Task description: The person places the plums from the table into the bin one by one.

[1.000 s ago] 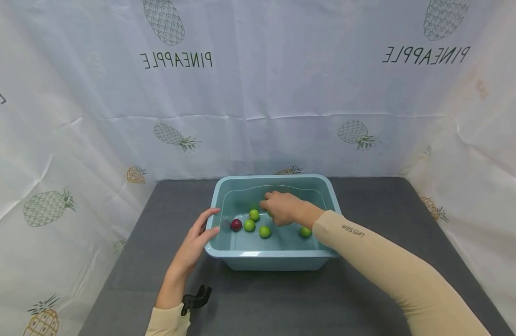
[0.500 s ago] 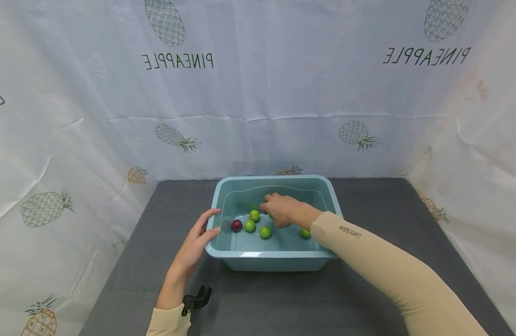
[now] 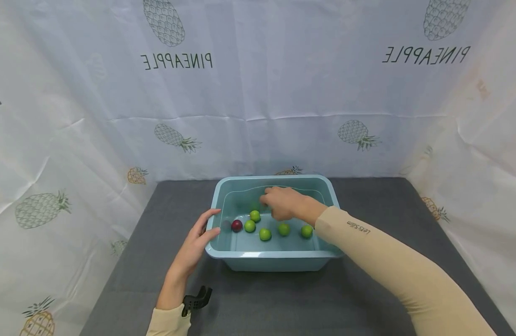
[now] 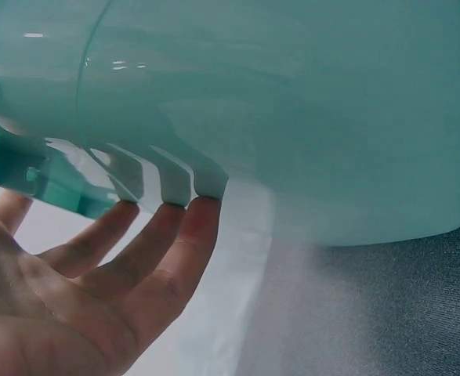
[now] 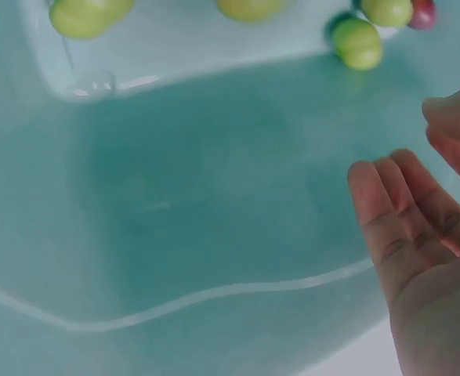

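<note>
A light blue plastic basin (image 3: 275,261) stands on the dark grey table. In the head view my left hand (image 3: 195,240) grips its left rim, thumb and a finger reaching over the edge. The left wrist view shows the other fingertips (image 4: 206,205) against the outer wall. My right hand (image 3: 285,203) hovers inside the basin near the back, its thumb close to the index finger and nothing between them. Below it on the basin floor lies a small round green fruit (image 3: 284,229). Several similar green fruits (image 3: 265,234) lie around, and one dark red fruit (image 3: 237,225) sits at the left.
The dark grey tabletop (image 3: 258,303) surrounds the basin. A white pineapple-print cloth (image 3: 275,93) hangs behind and along both sides. A black strap (image 3: 196,299) is on the left wrist.
My right hand has lifted slightly toward the back of the basin. A green fruit that was at its fingers now lies uncovered on the floor. My left hand stays put.
</note>
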